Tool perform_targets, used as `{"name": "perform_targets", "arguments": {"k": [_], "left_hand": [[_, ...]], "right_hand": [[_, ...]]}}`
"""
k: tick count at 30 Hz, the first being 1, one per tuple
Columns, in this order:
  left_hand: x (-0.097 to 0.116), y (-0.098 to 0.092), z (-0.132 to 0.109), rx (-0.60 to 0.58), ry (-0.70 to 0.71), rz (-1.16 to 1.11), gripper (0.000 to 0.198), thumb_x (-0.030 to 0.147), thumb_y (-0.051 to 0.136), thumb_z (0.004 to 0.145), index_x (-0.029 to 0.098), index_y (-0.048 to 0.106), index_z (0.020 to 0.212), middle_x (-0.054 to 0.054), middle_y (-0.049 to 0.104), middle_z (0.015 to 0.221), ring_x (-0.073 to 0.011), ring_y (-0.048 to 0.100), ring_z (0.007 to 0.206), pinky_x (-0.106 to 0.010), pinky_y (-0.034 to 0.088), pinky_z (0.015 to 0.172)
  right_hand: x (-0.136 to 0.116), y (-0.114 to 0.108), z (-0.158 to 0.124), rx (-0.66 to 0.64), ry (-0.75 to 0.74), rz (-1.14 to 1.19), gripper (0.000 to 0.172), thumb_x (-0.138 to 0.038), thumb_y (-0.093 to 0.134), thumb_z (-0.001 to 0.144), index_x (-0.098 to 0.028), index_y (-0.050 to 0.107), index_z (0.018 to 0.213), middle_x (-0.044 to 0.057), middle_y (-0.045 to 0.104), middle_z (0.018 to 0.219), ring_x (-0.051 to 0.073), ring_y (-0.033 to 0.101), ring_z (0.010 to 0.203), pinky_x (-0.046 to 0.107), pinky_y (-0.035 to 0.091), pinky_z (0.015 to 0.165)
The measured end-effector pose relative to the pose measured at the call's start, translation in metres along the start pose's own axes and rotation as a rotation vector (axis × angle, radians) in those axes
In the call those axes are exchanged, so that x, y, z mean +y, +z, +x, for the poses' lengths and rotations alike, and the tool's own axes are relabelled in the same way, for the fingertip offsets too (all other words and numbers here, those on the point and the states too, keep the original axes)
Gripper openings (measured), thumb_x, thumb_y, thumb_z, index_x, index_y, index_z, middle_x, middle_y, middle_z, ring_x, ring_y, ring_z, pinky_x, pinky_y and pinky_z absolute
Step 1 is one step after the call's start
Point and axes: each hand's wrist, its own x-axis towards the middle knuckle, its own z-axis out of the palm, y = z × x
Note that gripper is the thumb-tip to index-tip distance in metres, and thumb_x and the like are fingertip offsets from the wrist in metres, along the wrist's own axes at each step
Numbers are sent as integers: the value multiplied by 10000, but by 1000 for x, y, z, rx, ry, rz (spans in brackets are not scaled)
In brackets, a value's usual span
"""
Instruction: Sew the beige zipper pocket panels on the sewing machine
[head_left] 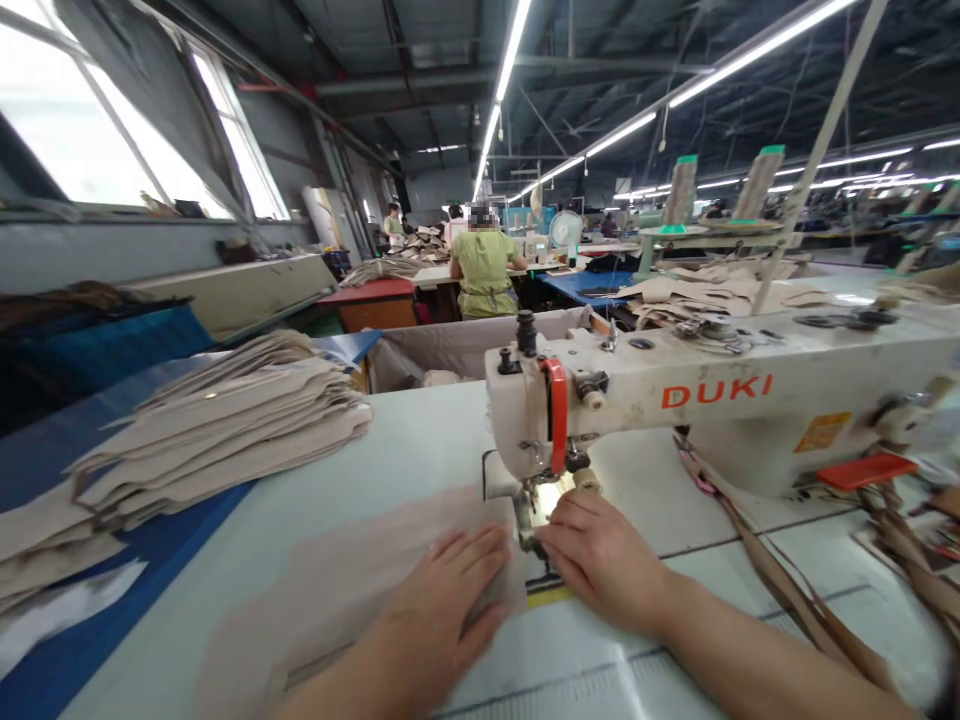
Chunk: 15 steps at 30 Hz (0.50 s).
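Head view: left hand (442, 610) lies flat on beige fabric (360, 560), fingers (472, 555) released. Right hand (604, 560) curls beside the sewing machine (720, 405), grip unclear.

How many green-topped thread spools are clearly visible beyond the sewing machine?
2: the left spool and the right spool, side by side, left of the slanted pole. Others may be blurred or hidden farther back.
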Motion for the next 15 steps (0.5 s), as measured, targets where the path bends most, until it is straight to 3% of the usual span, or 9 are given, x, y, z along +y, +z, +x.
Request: {"name": "perform_targets", "arguments": {"k": [5, 15], "left_hand": [[15, -12, -28, -68, -64, -65, 488, 281, 553, 930, 214, 518, 1412, -71, 518, 1468, -258, 505, 1331, -478, 357, 1151], [24, -19, -7, -52, -88, -92, 430, 286, 584, 920, 245, 594, 1348, -83, 603, 1353, -262, 548, 1254, -463, 435, 1093]], "right_hand": [[-7, -1, -1, -14, -77, 73, 179, -152, 484, 979, -159, 663, 973, 58, 623, 813, 211, 510, 829, 323, 405, 779], [-9, -2, -2, 12, -54, -35, 181, -152, 506, 965, -170, 665, 882, 55, 627, 767, 212, 519, 806, 321, 417, 759]]}}
